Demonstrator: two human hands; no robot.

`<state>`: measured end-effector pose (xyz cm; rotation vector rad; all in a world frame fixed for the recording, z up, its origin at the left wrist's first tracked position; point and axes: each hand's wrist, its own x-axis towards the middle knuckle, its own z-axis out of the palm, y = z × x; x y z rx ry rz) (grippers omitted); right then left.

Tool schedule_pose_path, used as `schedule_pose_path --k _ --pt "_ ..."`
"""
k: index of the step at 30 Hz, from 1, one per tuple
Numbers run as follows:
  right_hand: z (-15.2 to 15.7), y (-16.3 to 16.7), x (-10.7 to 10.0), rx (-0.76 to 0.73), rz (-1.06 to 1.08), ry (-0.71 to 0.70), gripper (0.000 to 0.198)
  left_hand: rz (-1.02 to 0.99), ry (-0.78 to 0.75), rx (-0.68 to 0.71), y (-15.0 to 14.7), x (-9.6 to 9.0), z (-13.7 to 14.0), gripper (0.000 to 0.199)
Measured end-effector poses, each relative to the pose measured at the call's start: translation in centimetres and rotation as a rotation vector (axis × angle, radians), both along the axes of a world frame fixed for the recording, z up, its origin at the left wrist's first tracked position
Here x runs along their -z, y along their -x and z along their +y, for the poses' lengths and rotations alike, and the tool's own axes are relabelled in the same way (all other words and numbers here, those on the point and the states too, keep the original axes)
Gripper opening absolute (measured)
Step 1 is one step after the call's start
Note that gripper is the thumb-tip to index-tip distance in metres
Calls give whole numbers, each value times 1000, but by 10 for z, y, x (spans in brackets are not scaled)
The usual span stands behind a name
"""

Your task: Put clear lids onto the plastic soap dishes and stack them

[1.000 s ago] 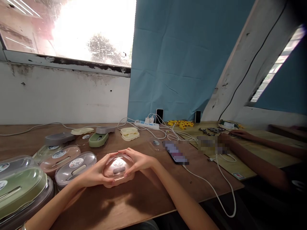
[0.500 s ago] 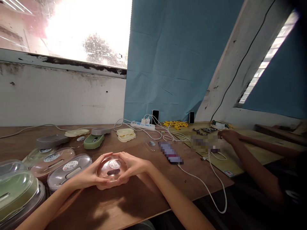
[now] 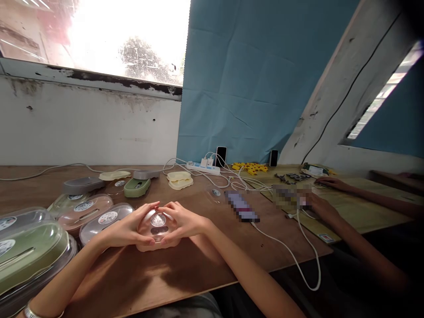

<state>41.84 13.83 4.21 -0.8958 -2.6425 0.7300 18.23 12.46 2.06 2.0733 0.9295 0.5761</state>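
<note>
A pink rounded plastic box with a clear lid (image 3: 159, 230) rests on the brown table, near its front edge. A round printed sticker and a dark oblong slot show on top of it. My left hand (image 3: 143, 225) curves around its left side, and my right hand (image 3: 180, 223) curves around its right. Both sets of fingertips nearly meet over the lid's far edge, while the thumbs press along its near side. To the left lie similar boxes with clear lids: a pink one (image 3: 86, 211), a grey one (image 3: 105, 220) and a large green one (image 3: 29, 251).
Behind stand a small green box (image 3: 137, 187) and cream trays (image 3: 179, 180). A phone (image 3: 241, 206) lies to the right on a white cable. A power strip (image 3: 202, 168) sits by the wall. Another person's hand (image 3: 319, 205) works on the yellowish board (image 3: 361, 207).
The view has shifted slightly, so the scene sits further right. My hands still grip the pink box, fingertips closer together over it. The other person's hands have moved apart.
</note>
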Motion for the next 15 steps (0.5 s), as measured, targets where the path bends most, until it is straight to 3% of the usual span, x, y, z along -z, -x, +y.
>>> schedule_pose_path --k 5,15 --pt "-1 4 2 -4 -18 10 82 49 1 -6 1 -6 -4 85" --pt "8 0 9 -21 46 100 81 84 -76 15 -6 2 -1 83"
